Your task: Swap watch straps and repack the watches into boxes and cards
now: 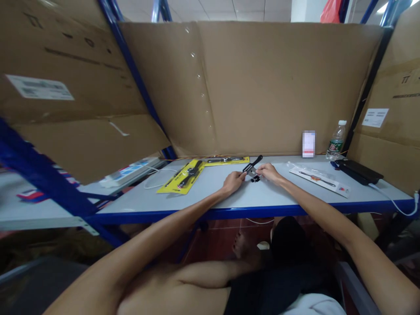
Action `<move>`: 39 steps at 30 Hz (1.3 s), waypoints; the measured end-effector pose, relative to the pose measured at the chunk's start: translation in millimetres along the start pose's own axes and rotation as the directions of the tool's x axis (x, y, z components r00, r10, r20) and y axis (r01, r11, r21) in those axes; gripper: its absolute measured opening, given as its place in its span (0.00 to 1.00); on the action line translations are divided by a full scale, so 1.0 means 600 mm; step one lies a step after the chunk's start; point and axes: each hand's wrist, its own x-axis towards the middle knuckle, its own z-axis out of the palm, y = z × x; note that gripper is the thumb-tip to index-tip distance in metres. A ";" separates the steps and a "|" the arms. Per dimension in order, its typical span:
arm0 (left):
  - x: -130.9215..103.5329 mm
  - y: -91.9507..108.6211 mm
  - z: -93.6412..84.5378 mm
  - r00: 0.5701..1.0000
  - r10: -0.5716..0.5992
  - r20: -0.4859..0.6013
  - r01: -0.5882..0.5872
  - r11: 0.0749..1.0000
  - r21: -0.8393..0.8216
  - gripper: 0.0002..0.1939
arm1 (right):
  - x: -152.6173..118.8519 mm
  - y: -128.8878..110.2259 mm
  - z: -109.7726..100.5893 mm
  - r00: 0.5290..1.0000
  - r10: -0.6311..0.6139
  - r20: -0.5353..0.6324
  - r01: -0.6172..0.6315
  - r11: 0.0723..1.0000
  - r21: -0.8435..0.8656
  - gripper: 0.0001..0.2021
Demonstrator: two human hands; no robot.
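Observation:
A black spokeshave (257,161) is held just above the white tabletop, one handle pointing up and away to the right. My left hand (233,182) is closed on its near left side. Against the tool's middle is a small grey metal plate (251,171), apparently the blade, and the fingertips of my right hand (269,172) pinch its right edge. Whether the plate is loose or fixed I cannot tell. Small black knobs (255,179) show just below it. My fingers hide part of the tool.
Left of my hands lie two yellow-carded packs, one nearer (184,177) and one farther (227,160). On the right are a white-carded packet (320,180), a black case (358,171) with a white cable, a water bottle (336,141) and an upright phone (308,144). Cardboard walls (256,87) surround the table.

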 end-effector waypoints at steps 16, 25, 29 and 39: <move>-0.011 0.003 -0.007 0.997 -0.024 0.073 0.043 0.960 -0.278 0.16 | 0.005 -0.008 -0.014 0.990 0.033 -0.136 -0.097 0.866 -0.491 0.06; -0.016 0.011 -0.016 0.984 -0.002 0.176 0.064 0.937 -0.345 0.17 | -0.033 -0.019 -0.052 0.886 -0.454 -0.095 0.233 0.613 -0.755 0.26; -0.016 0.008 -0.020 0.973 0.059 0.221 0.032 0.922 -0.386 0.19 | -0.042 -0.030 -0.050 0.866 -0.475 0.158 0.397 0.461 -0.794 0.22; -0.021 0.010 -0.032 0.951 0.111 0.290 0.052 0.864 -0.500 0.19 | -0.023 -0.021 -0.050 0.874 -0.415 0.254 0.415 0.366 -0.833 0.15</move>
